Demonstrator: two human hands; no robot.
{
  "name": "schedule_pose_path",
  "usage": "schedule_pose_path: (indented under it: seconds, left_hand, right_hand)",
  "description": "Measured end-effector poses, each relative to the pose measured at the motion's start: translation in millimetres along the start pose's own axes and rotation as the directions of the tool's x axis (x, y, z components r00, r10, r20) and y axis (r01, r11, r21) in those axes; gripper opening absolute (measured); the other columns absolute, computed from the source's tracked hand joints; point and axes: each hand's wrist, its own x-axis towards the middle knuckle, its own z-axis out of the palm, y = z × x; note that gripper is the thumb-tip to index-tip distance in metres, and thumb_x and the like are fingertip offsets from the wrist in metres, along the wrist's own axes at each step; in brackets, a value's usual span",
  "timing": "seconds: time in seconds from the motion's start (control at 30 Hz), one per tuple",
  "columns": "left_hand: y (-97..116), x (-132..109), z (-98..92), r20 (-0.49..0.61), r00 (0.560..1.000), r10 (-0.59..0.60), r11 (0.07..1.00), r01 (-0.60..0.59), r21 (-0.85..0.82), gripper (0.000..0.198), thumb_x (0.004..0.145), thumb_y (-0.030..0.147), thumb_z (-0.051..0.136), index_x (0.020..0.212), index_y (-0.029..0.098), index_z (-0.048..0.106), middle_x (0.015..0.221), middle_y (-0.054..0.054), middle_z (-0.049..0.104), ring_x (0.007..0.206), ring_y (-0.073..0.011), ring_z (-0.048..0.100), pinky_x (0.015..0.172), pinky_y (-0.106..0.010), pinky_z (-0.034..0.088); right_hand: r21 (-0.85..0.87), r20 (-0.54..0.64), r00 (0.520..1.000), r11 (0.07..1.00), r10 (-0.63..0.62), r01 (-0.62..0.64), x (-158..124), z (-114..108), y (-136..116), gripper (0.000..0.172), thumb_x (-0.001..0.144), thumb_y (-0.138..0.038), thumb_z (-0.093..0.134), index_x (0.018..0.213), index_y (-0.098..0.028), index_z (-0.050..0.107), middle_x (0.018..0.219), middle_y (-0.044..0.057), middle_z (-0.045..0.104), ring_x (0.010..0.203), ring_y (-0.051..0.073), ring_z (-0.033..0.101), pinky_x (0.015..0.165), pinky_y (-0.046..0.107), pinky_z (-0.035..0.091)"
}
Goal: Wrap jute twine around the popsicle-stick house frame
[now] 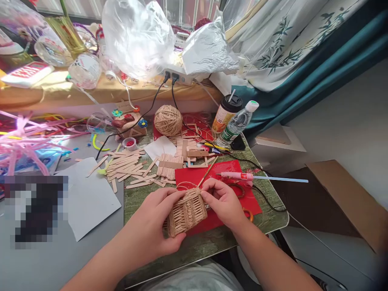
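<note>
Left hand (154, 218) was clamped on a woven twine piece (188, 212), thumb below and fingers along the top edge. Right hand (222, 200) had thumb and forefinger pinched at the piece's upper right corner; from where I stood I couldn't tell whether they had the edge itself or a loose strand on it. Piece sat tilted at lower centre of the frame, in front of a red sheet (192, 176), with a thin twine loop (185, 183) arching over its top.

Just right of the hands, a pink glue gun (236, 176) lay across the sheet, pale glue stick (281, 179) poking out its back toward the right of the frame. An orange handle loop (249, 215) showed beside the right wrist. Loose wooden sticks (124, 166) lay heaped left of centre, near a small tub (130, 144) with red contents. Twine ball (168, 120) rested at mid-frame, above the hands. Lidded cup (224, 114) and water bottle (235, 127) stood together right of it. White paper (91, 202) lay at left. Clear plastic bag (138, 38) and foil-covered packet (209, 52) filled the top centre, black cords (151, 103) running down from a power strip (184, 76).
</note>
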Motion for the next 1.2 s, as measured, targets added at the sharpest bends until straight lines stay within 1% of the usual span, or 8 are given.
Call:
schedule_pose_path:
  seconds: [0.1, 0.27, 0.4, 0.53, 0.77, 0.93, 1.03, 1.2]
  left_hand:
    - [4.2, 2.0, -2.7, 0.016, 1.0, -0.02, 1.0, 0.02, 0.024, 0.078, 0.076, 0.023, 0.078, 0.149, 0.031, 0.05, 0.147, -0.01, 0.057, 0.134, -0.0317, 0.061, 0.112, -0.045, 0.056]
    - [7.4, 1.4, -8.6, 0.037, 0.999, -0.026, 0.998, 0.023, 0.06, 0.077, 0.076, 0.02, 0.076, 0.147, 0.031, 0.049, 0.15, -0.01, 0.056, 0.137, -0.0324, 0.059, 0.114, -0.046, 0.055]
    - [11.8, -0.6, -12.6, 0.082, 0.996, -0.038, 0.997, 0.031, 0.076, 0.078, 0.076, 0.017, 0.074, 0.147, 0.03, 0.045, 0.152, -0.012, 0.056, 0.142, -0.0338, 0.056, 0.119, -0.051, 0.051]
    - [21.6, -0.4, -16.8, 0.123, 0.988, -0.091, 0.994, 0.083, 0.067, 0.074, 0.076, 0.013, 0.072, 0.144, 0.028, 0.045, 0.143, -0.012, 0.062, 0.131, -0.032, 0.065, 0.109, -0.049, 0.058]
    - [41.0, 12.4, -11.5, 0.05, 0.996, -0.074, 0.978, 0.063, 0.199, 0.086, 0.07, 0.034, 0.092, 0.144, 0.023, 0.05, 0.143, -0.017, 0.065, 0.129, -0.0409, 0.066, 0.106, -0.06, 0.058]
    - [43.8, 19.4, -3.5, 0.107, 0.992, -0.065, 0.954, 0.03, 0.297, 0.058, 0.071, 0.023, 0.083, 0.126, 0.022, 0.062, 0.13, -0.015, 0.072, 0.113, -0.0382, 0.073, 0.092, -0.054, 0.064]
    - [39.8, 11.4, -4.8, 0.066, 0.998, -0.015, 0.95, -0.006, 0.312, 0.061, 0.074, 0.022, 0.077, 0.131, 0.021, 0.058, 0.13, -0.015, 0.071, 0.112, -0.0354, 0.074, 0.087, -0.049, 0.065]
    - [35.5, -6.0, -11.5, -0.021, 0.992, 0.127, 0.958, -0.117, 0.262, 0.073, 0.077, 0.025, 0.077, 0.143, 0.025, 0.047, 0.133, -0.012, 0.071, 0.118, -0.03, 0.072, 0.097, -0.042, 0.064]
  right_hand:
    - [0.054, -0.015, 1.0, 0.999, 0.007, -0.006, -1.0, 1.8, 5.0, 0.028, 0.086, -0.042, 0.087, 0.087, -0.02, 0.069, 0.085, 0.0, 0.066, 0.076, 0.014, 0.061, 0.073, 0.025, 0.053]
    - [0.127, 0.011, 1.0, 0.992, 0.006, -0.008, -3.0, 3.5, 11.3, 0.03, 0.086, -0.043, 0.087, 0.106, -0.022, 0.078, 0.094, 0.003, 0.073, 0.087, 0.015, 0.068, 0.082, 0.026, 0.057]
    - [0.149, 0.038, 0.999, 0.989, -0.001, -0.005, -4.5, 5.9, 14.4, 0.026, 0.088, -0.044, 0.086, 0.098, -0.021, 0.08, 0.094, 0.004, 0.074, 0.087, 0.017, 0.071, 0.081, 0.028, 0.059]
    - [0.148, 0.003, 0.998, 0.987, -0.056, 0.055, -5.2, 11.2, 16.4, 0.027, 0.087, -0.044, 0.086, 0.095, -0.02, 0.079, 0.092, 0.005, 0.075, 0.087, 0.018, 0.072, 0.083, 0.03, 0.061]
    - [0.089, 0.001, 0.991, 0.987, -0.135, 0.135, -11.1, 20.2, 16.3, 0.024, 0.092, -0.043, 0.082, 0.1, -0.021, 0.078, 0.096, 0.006, 0.075, 0.091, 0.019, 0.073, 0.085, 0.031, 0.062]
    - [-0.029, 0.07, 0.974, 0.975, -0.216, 0.219, -12.9, 20.8, 8.7, 0.018, 0.097, -0.039, 0.076, 0.101, -0.022, 0.08, 0.094, 0.006, 0.073, 0.089, 0.018, 0.072, 0.082, 0.03, 0.06]
    - [-0.069, 0.161, 0.952, 0.959, -0.261, 0.275, -13.9, 16.6, 0.2, 0.016, 0.1, -0.034, 0.073, 0.107, -0.023, 0.082, 0.096, 0.006, 0.074, 0.09, 0.018, 0.071, 0.084, 0.031, 0.06]
    - [-0.125, 0.29, 0.901, 0.92, -0.323, 0.37, -20.9, 10.8, -19.6, 0.02, 0.104, -0.027, 0.067, 0.119, -0.026, 0.081, 0.105, 0.008, 0.076, 0.097, 0.02, 0.073, 0.088, 0.034, 0.061]
